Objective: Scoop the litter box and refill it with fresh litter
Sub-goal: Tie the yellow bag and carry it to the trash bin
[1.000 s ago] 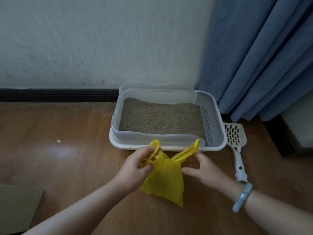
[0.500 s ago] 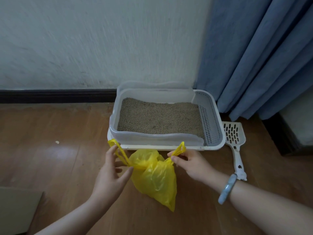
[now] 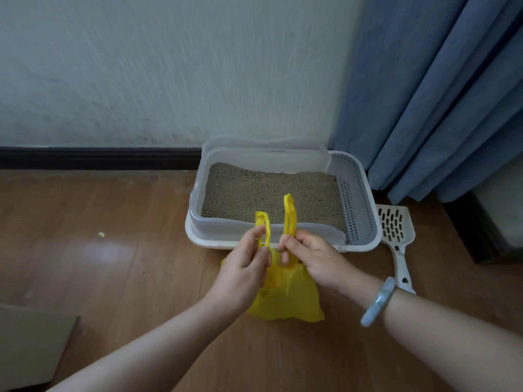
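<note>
A white litter box (image 3: 195,222) stands on the wooden floor against the wall, with level grey-brown litter (image 3: 268,193) inside. In front of it a small yellow plastic bag (image 3: 288,295) sits on the floor. My left hand (image 3: 243,267) pinches the bag's left handle loop, and my right hand (image 3: 314,256) pinches the right one. Both loops stand upright, close together, above my fingers. A white slotted litter scoop (image 3: 396,236) lies flat on the floor to the right of the box.
A blue curtain (image 3: 441,94) hangs at the right, touching the box's far right corner. A dark low piece of furniture (image 3: 481,227) stands beyond the scoop. A flat piece of cardboard (image 3: 31,346) lies at the lower left. A small crumb (image 3: 101,234) lies on the floor.
The two handle loops were spread apart half a second ago. My hands have drawn together, and the loops now stand side by side above the bag.
</note>
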Motion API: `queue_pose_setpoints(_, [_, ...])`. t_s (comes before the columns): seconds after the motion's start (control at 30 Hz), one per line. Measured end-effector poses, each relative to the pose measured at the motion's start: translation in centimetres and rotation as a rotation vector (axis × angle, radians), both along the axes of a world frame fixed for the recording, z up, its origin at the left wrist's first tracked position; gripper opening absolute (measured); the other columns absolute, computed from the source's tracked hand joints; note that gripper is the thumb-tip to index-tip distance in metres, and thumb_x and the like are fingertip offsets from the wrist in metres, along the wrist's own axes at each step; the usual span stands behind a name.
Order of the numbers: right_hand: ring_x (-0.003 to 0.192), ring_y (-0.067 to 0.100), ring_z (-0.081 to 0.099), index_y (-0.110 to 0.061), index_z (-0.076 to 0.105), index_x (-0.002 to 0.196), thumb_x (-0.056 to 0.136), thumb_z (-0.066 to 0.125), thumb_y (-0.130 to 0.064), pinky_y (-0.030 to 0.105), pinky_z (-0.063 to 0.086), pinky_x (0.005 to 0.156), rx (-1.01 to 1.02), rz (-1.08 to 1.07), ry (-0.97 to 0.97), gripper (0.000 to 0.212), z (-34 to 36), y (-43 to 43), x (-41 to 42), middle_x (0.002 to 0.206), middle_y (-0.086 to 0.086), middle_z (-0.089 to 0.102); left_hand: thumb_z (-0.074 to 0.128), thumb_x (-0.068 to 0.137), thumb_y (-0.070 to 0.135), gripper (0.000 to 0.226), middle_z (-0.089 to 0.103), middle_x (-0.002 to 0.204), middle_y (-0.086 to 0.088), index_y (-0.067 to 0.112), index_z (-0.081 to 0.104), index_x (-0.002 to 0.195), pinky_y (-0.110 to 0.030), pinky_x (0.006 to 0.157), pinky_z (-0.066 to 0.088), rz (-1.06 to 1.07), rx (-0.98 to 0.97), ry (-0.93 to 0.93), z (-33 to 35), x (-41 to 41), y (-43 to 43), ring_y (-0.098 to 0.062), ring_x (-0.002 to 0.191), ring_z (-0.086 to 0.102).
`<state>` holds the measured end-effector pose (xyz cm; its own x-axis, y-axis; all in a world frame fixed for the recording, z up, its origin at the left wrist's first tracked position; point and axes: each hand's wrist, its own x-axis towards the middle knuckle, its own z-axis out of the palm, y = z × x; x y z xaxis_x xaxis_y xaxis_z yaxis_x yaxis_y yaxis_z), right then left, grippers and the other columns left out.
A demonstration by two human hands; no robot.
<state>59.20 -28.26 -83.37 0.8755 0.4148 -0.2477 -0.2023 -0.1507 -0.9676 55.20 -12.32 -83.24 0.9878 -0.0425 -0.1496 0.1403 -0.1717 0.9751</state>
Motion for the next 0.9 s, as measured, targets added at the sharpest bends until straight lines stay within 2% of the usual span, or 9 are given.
queue_pose_setpoints(0.07, [0.056, 0.005, 0.047, -0.011, 0.056, 0.080, 0.099, 0.042, -0.019, 0.019, 0.040, 0.060, -0.033, 0.057, -0.050, 0.025, 0.1, 0.0, 0.1, 0.056, -0.008, 0.051, 0.046, 0.096, 0.013, 0.033, 0.052, 0.065, 0.016, 0.033, 0.050, 0.122, -0.025, 0.063, 0.040, -0.043, 0.080, -0.049, -0.2, 0.6, 0.0, -0.006, 0.064, 0.047])
queue_pose_setpoints(0.2, [0.058, 0.006, 0.043, -0.004, 0.058, 0.086, 0.097, 0.044, -0.029, 0.022, 0.036, 0.057, -0.215, 0.232, -0.170, 0.030, 0.0, -0.5, -0.1, 0.065, 0.002, 0.046, 0.045, 0.089, 0.019, 0.024, 0.050, 0.065, 0.016, 0.021, 0.050, 0.113, -0.033, 0.064, 0.040, -0.146, 0.159, -0.045, -0.2, 0.7, 0.7, -0.007, 0.065, 0.046])
queue_pose_setpoints(0.27, [0.056, 0.006, 0.042, -0.010, 0.057, 0.082, 0.099, 0.045, -0.023, 0.023, 0.035, 0.056, -0.228, 0.234, -0.168, 0.024, -0.3, -0.8, -0.4, 0.061, -0.002, 0.045, 0.046, 0.093, 0.011, 0.019, 0.051, 0.063, 0.016, 0.029, 0.047, 0.099, -0.027, 0.059, 0.038, -0.177, 0.219, -0.037, -0.3, 0.3, 1.1, -0.004, 0.060, 0.045])
queue_pose_setpoints(0.37, [0.054, 0.005, 0.043, -0.018, 0.056, 0.078, 0.099, 0.045, -0.022, 0.023, 0.036, 0.057, -0.238, 0.226, -0.163, 0.024, -0.5, -1.1, -0.7, 0.057, -0.006, 0.047, 0.046, 0.094, 0.005, 0.028, 0.052, 0.062, 0.016, 0.031, 0.045, 0.103, -0.020, 0.058, 0.035, -0.188, 0.243, -0.010, 0.0, 0.0, 1.4, -0.001, 0.058, 0.045])
queue_pose_setpoints(0.5, [0.058, 0.011, 0.048, -0.026, 0.058, 0.074, 0.097, 0.047, -0.026, 0.031, 0.040, 0.061, -0.216, 0.142, -0.160, 0.025, 0.5, -1.1, 0.0, 0.057, -0.007, 0.051, 0.050, 0.089, 0.025, 0.022, 0.061, 0.074, 0.018, 0.035, 0.051, 0.109, -0.024, 0.069, 0.042, -0.126, 0.168, -0.009, 1.1, 0.6, 1.2, -0.002, 0.072, 0.054])
queue_pose_setpoints(0.63, [0.057, 0.007, 0.046, -0.019, 0.058, 0.072, 0.097, 0.047, -0.030, 0.027, 0.038, 0.058, -0.183, 0.103, -0.199, 0.029, 3.2, -0.4, 0.7, 0.059, -0.009, 0.049, 0.065, 0.074, 0.051, 0.048, 0.068, 0.093, 0.006, 0.032, 0.055, 0.117, -0.033, 0.081, 0.052, -0.071, 0.066, -0.052, 4.1, 0.9, 0.3, -0.009, 0.091, 0.064])
queue_pose_setpoints(0.73, [0.060, 0.007, 0.047, -0.002, 0.057, 0.081, 0.095, 0.048, -0.035, 0.027, 0.038, 0.058, -0.186, 0.085, -0.250, 0.038, 5.5, -0.1, 1.3, 0.062, -0.006, 0.049, 0.073, 0.077, 0.040, 0.037, 0.065, 0.080, 0.008, 0.029, 0.061, 0.110, -0.024, 0.071, 0.049, -0.019, 0.006, -0.093, 6.3, 1.5, -0.3, -0.005, 0.078, 0.060])
queue_pose_setpoints(0.83, [0.058, 0.005, 0.046, -0.007, 0.057, 0.078, 0.088, 0.046, -0.055, 0.026, 0.036, 0.055, -0.174, 0.076, -0.337, 0.050, 8.4, 0.4, 1.9, 0.061, -0.006, 0.050, 0.069, 0.085, 0.016, 0.016, 0.068, 0.080, 0.010, 0.021, 0.068, 0.100, -0.019, 0.071, 0.049, 0.061, -0.074, -0.137, 9.1, 2.6, -0.9, -0.002, 0.078, 0.063])
queue_pose_setpoints(0.9, [0.057, 0.004, 0.044, -0.010, 0.061, 0.078, 0.090, 0.047, -0.049, 0.025, 0.034, 0.053, -0.180, 0.074, -0.396, 0.043, 10.1, 0.9, 2.4, 0.060, -0.006, 0.050, 0.067, 0.086, 0.011, 0.013, 0.072, 0.085, 0.009, 0.018, 0.071, 0.096, -0.020, 0.076, 0.051, 0.139, -0.121, -0.156, 11.1, 3.4, -0.9, -0.005, 0.085, 0.067])
